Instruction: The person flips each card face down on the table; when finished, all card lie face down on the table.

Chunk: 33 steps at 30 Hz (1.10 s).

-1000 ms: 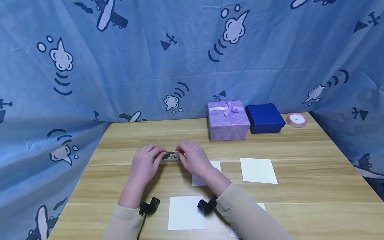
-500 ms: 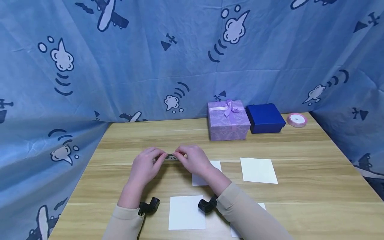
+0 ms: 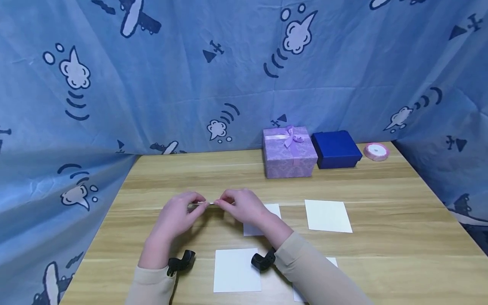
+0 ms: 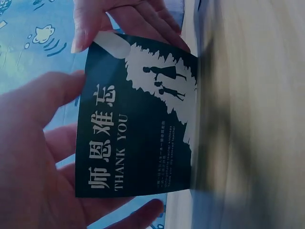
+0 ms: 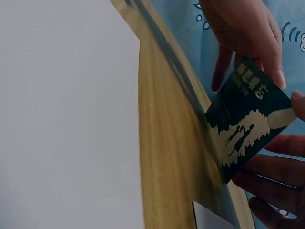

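A dark green thank-you card (image 4: 138, 124) with pale lettering and silhouettes of two figures is between both hands above the wooden table. From the head view only a thin edge of it shows. My left hand (image 3: 173, 216) pinches one side, thumb at the upper edge and fingers behind. On the other side my right hand (image 3: 244, 205) pinches the corner beside a pale rounded patch. The right wrist view also shows the card (image 5: 250, 114) upright and tilted between the fingers. Whether its lower edge touches the table, I cannot tell.
Several white paper sheets lie about, including a front one (image 3: 237, 271), one at right (image 3: 328, 216) and one partly under the right forearm (image 3: 251, 229). Along the back stand a purple bow-topped gift box (image 3: 287, 163), a blue box (image 3: 337, 150) and a pink ribbon roll (image 3: 376, 151).
The card has turned from showing its patterned face to edge-on in the head view. Both hands have come slightly nearer the person, and the left wrist has shifted left.
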Tool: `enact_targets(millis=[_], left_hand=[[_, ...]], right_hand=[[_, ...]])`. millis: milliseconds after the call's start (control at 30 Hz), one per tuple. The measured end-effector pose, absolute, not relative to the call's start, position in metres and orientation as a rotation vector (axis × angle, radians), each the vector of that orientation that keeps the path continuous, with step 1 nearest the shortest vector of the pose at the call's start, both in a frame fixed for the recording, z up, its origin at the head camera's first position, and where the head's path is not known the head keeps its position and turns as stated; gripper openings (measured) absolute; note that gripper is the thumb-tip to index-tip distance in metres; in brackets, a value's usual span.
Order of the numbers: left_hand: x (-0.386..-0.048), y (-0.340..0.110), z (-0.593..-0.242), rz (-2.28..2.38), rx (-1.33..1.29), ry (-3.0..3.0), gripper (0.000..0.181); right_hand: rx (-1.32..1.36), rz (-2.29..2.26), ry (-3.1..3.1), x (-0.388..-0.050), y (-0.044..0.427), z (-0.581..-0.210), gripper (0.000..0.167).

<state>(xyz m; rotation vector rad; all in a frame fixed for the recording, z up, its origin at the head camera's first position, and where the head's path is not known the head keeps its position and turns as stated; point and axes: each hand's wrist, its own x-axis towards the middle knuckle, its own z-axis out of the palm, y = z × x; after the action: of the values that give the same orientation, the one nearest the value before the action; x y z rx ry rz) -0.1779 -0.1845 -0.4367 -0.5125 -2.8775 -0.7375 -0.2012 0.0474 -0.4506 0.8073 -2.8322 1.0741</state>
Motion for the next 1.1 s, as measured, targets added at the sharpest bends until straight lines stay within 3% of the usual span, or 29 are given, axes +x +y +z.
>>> enact_targets(millis=[500,767,1100], left_hand=[[-0.178,-0.183,-0.445,-0.874,-0.586,-3.052,0.042],[-0.179,-0.182,-0.446,-0.793,-0.569,-3.101,0.049],[-0.178,-0.183,-0.445,-0.810,-0.558,-3.095,0.054]], right_hand=[[1.086,0.810,-2.915,-0.201,0.052,-0.454,0.038],[1.173,0.519,-2.911,-0.192,0.047,-0.450,0.032],[1.163,0.649,-2.926,-0.193,0.046,-0.449,0.026]])
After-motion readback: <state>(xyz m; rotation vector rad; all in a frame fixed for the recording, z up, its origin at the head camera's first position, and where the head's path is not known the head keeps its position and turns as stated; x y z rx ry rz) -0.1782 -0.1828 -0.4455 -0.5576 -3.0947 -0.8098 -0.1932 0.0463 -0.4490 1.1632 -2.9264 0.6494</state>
